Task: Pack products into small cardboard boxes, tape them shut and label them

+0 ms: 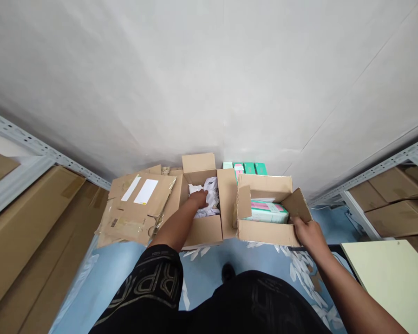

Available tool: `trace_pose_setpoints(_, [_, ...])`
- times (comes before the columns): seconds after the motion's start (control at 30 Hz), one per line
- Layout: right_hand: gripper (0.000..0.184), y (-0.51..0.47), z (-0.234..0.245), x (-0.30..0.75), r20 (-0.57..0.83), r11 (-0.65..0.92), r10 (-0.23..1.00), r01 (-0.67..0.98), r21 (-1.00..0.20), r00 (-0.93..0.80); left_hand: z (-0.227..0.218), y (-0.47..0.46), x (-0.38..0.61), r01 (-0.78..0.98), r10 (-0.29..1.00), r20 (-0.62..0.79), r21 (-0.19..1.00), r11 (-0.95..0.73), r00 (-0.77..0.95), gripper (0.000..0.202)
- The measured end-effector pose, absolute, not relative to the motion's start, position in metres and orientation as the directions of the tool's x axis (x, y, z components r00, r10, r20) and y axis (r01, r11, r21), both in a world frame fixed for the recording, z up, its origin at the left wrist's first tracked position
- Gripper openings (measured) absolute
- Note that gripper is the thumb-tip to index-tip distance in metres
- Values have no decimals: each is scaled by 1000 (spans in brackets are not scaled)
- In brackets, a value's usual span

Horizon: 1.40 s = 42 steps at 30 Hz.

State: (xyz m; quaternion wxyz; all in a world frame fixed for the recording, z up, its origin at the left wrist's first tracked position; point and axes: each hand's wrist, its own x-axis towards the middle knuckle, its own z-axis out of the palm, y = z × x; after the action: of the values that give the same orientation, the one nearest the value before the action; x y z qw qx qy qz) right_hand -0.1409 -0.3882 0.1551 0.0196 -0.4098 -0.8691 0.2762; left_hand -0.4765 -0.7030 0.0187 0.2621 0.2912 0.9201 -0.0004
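Note:
My left hand (199, 199) reaches down into an open cardboard box (226, 204) in the middle, its fingers curled on crumpled white packing paper (212, 188). Part of the fingers is hidden in the paper. To the right, my right hand (307, 230) grips the side flap of a second open cardboard box (268, 231), thumb over the edge. Inside that box lies a green, white and pink carton (269, 213), with a bit of white paper behind it.
Flattened cardboard (135, 204) with white labels is stacked at left. Several green cartons (250, 169) stand by the wall. Shelves of cardboard boxes (45, 218) flank both sides. White strips (304, 271) litter the blue floor (125, 273); a pale tabletop (390, 273) is at lower right.

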Motion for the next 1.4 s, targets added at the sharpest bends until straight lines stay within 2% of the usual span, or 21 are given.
trace_pose_setpoints(0.07, [49,-388,154,-142,-200,498,728,707,-502,-655,20,-706,-477,523,528,-493,162,837,-691,76])
trace_pose_setpoints(0.1, [49,-388,154,-142,-204,491,730,708,-507,-653,20,-706,-477,515,522,-502,167,840,-689,74])
trace_pose_setpoints(0.27, [50,-389,155,-145,-210,501,720,705,-502,-661,31,-706,-477,480,507,-505,193,855,-699,39])
trace_pose_setpoints(0.4, [52,-387,157,-148,-215,515,713,707,-485,-667,63,-713,-480,470,533,-411,251,846,-739,23])
trace_pose_setpoints(0.47, [53,-386,157,-151,-217,524,713,713,-466,-666,89,-718,-482,471,546,-341,282,836,-765,22])
trace_pose_setpoints(0.57, [55,-386,159,-156,-244,523,717,735,-432,-654,140,-724,-477,472,553,-156,367,802,-818,26])
trace_pose_setpoints(0.67, [54,-386,162,-160,-254,533,707,734,-420,-660,198,-721,-454,501,510,186,628,596,-840,19])
trace_pose_setpoints(0.73, [53,-388,165,-162,-243,554,697,722,-414,-674,234,-713,-428,520,454,317,729,445,-833,19])
trace_pose_setpoints(0.8, [52,-390,169,-163,-240,559,699,724,-404,-673,264,-700,-396,576,441,429,766,284,-788,19])
trace_pose_setpoints(0.87, [51,-392,173,-162,-237,550,712,735,-396,-660,282,-678,-363,673,492,544,729,124,-680,14])
trace_pose_setpoints(0.9, [50,-393,176,-160,-233,545,719,739,-397,-655,286,-665,-347,724,561,577,688,57,-593,11])
trace_pose_setpoints(0.93, [48,-393,178,-157,-226,542,722,738,-402,-654,286,-649,-332,767,645,589,641,-6,-487,9])
trace_pose_setpoints(1.03, [44,-391,183,-144,-194,540,728,723,-431,-658,268,-597,-298,841,855,471,535,-80,-218,19])
trace_pose_setpoints(1.17, [43,-377,181,-113,-166,496,773,746,-444,-613,234,-541,-276,921,961,269,387,-52,-59,27])
trace_pose_setpoints(1.23, [43,-366,178,-93,-167,453,803,768,-453,-573,226,-525,-268,930,975,223,356,-88,6,30])
trace_pose_setpoints(1.3, [43,-351,175,-67,-173,402,832,789,-465,-526,222,-514,-255,922,970,242,373,-104,12,34])
trace_pose_setpoints(1.4, [44,-327,170,-22,-188,301,882,824,-481,-432,204,-495,-224,873,910,348,487,29,-224,48])
